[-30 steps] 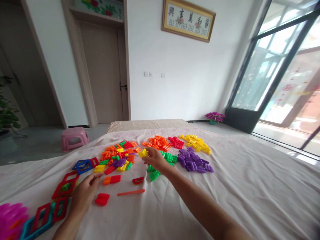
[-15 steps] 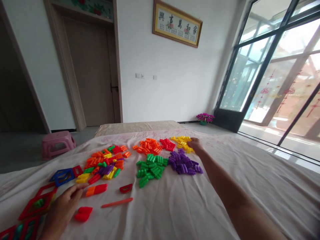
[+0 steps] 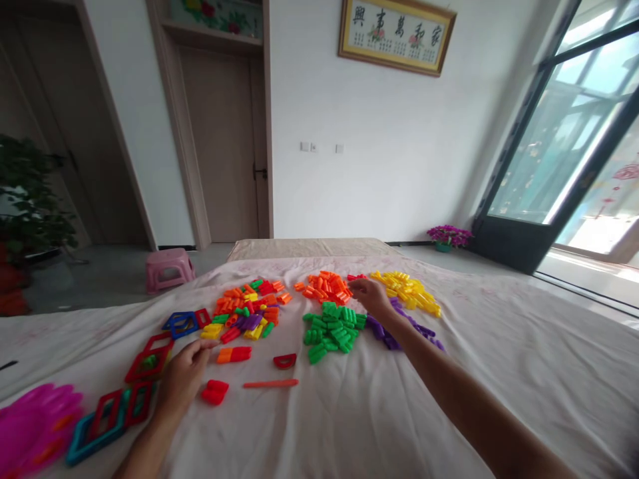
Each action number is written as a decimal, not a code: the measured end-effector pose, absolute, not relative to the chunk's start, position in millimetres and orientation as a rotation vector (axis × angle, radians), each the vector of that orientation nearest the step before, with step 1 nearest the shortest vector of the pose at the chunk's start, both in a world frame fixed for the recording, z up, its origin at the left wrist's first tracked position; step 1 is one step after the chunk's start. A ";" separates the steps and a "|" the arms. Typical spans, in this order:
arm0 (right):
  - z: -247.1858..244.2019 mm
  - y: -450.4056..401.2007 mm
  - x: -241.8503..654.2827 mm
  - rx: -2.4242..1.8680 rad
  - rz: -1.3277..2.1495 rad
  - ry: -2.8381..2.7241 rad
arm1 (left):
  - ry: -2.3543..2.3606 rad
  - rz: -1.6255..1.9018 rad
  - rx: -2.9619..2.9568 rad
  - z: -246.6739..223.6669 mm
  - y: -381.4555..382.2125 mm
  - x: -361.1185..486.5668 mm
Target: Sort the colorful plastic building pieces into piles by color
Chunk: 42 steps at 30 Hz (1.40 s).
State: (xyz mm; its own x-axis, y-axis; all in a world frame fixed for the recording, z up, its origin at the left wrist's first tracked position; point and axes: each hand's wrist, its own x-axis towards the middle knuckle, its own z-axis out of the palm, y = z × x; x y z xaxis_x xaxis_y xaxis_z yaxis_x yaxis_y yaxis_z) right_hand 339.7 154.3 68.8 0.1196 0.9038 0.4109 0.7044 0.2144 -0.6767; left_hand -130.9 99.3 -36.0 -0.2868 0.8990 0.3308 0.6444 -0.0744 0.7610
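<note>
My left hand [image 3: 186,374] rests by the near left edge of a mixed-colour pile of plastic building pieces [image 3: 247,307]. Its fingers are drawn together; whatever they hold is hidden. Just right of it lie a joined orange-and-red piece [image 3: 233,354] and a red piece [image 3: 215,392]. My right hand [image 3: 372,296] reaches over the red pieces [image 3: 355,276], between the orange pile [image 3: 327,287] and the yellow pile [image 3: 407,289]. Its fingers curl downward and close, and their tips hide what they grip. Green pieces [image 3: 333,330] lie before it, and my forearm partly covers the purple pieces [image 3: 389,332].
A red half-ring piece [image 3: 284,361] and an orange-red stick [image 3: 270,384] lie on the white cloth. Magnetic-tile frames [image 3: 102,426] line the left, near a magenta plastic item [image 3: 37,429]. A pink stool [image 3: 170,269] stands beyond the cloth's left side.
My right hand has moved left from the yellow pile to the red pieces beside the orange pile. The view has turned left, bringing the magenta item and a plant into sight. My left hand stays near the mixed pile.
</note>
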 end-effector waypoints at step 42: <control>67.0 112.0 343.4 -1.700 0.076 -1.664 | 1.901 1.188 1.601 -34.9 97.8 -135.2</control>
